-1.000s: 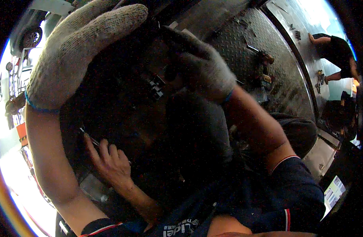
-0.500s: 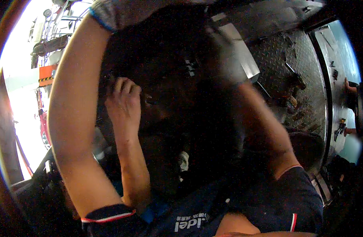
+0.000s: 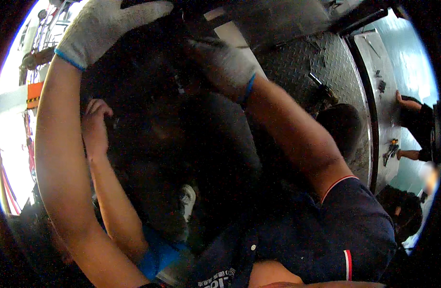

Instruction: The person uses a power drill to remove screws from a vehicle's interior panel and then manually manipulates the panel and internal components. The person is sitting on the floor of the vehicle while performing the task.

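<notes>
My left hand [image 3: 105, 33], in a whitish knit glove with a blue cuff, is raised at the upper left. Its thumb stretches rightward over a dark area; the other fingers run out of the picture. I see nothing in its grasp. My right hand [image 3: 232, 67], gloved alike, reaches up and left beside a pale flat panel [image 3: 235, 36]. Shadow and blackened glove fabric blur its fingers, so whatever they touch stays hidden. Between my arms, the surface is too dark to make out.
A co-worker's bare hand [image 3: 96, 115] is beside my left forearm, with a blue sleeve [image 3: 163, 257] below. A tool with a silver shaft [image 3: 321, 84] lies on diamond-plate metal [image 3: 297, 60]. Another person's arms [image 3: 408, 102] rest at a metal bench [image 3: 381, 120] on the right.
My left hand has come further into view, lower and leftward, thumb now showing. My right hand has moved left in the picture. The whole scene has shifted left, the co-worker's hand too.
</notes>
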The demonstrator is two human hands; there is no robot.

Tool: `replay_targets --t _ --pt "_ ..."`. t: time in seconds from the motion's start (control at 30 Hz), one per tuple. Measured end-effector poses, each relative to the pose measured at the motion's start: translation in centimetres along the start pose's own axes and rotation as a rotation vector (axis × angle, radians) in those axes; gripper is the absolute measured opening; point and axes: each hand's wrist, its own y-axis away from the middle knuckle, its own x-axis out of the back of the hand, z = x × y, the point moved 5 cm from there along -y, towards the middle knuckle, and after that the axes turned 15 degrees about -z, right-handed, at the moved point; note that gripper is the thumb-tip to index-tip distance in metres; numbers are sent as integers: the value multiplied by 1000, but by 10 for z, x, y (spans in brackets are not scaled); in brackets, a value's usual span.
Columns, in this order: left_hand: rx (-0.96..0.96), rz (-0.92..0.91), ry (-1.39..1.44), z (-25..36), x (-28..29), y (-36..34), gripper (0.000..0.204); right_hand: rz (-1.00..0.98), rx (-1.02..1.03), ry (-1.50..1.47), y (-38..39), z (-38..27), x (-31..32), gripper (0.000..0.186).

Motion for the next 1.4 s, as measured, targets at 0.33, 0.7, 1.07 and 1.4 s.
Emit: replay_targets --t 0.33,0.7,1.07,1.4 --pt "101 -27 150 -3 -9 -6 59 108 330 1042 -28 23 31 37" --pt "198 -4 309 -6 -8 -2 56 -254 -6 325 -26 14 -19 35" --pt "173 11 80 3 0 1 50 -187 22 562 -1 -47 49 35" --pt "199 30 1 5 1 3 45 -206 1 298 -52 7 -30 44"
